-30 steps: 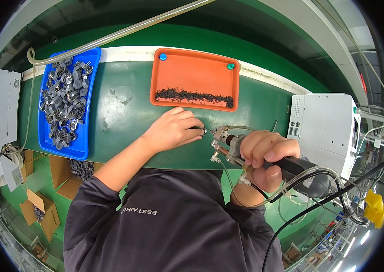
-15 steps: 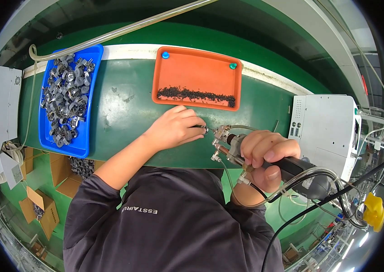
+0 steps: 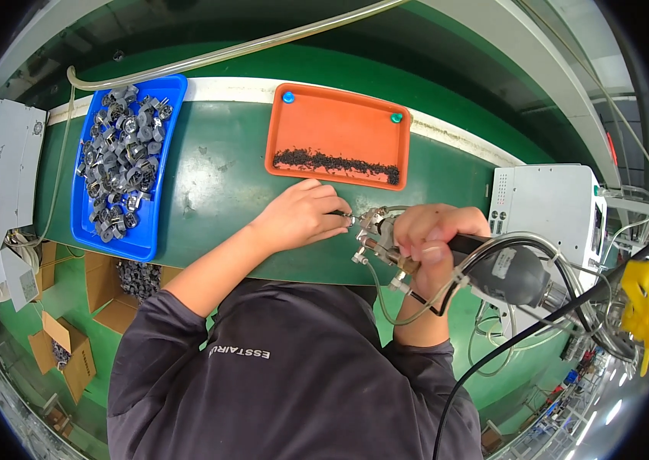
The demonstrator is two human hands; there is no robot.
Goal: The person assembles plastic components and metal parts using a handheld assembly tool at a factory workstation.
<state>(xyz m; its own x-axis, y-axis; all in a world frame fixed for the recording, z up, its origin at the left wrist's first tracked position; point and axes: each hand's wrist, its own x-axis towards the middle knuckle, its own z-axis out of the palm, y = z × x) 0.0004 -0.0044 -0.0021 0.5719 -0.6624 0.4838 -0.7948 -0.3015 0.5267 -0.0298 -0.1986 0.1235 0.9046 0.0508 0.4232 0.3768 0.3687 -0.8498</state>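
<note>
My left hand (image 3: pixel 301 217) is closed in a pinch on a small grey-and-metal part (image 3: pixel 346 218), mostly hidden by the fingers. My right hand (image 3: pixel 438 234) wraps round a powered screwdriver (image 3: pixel 510 274) with a black grip, metal fittings and clear hoses. The metal nose (image 3: pixel 370 222) of this tool points left and meets the part at my left fingertips; whether the tip touches it is too small to tell. Just beyond my left hand lies an orange tray (image 3: pixel 340 123) with a strip of tiny dark screws (image 3: pixel 336 162) along its near side.
A blue tray (image 3: pixel 154 211) heaped with grey-and-metal parts (image 3: pixel 121 157) stands on the green bench (image 3: pixel 209 161) at left. To the right is a white machine (image 3: pixel 547 203). Cardboard boxes (image 3: pixel 106 295) sit on the floor at lower left. A clear tube (image 3: pixel 248 46) crosses overhead.
My right hand and the screwdriver have swung a little away from my body and leftward, with the tool's nose closer to my left fingertips. The left hand keeps its pinch. The view has shifted slightly.
</note>
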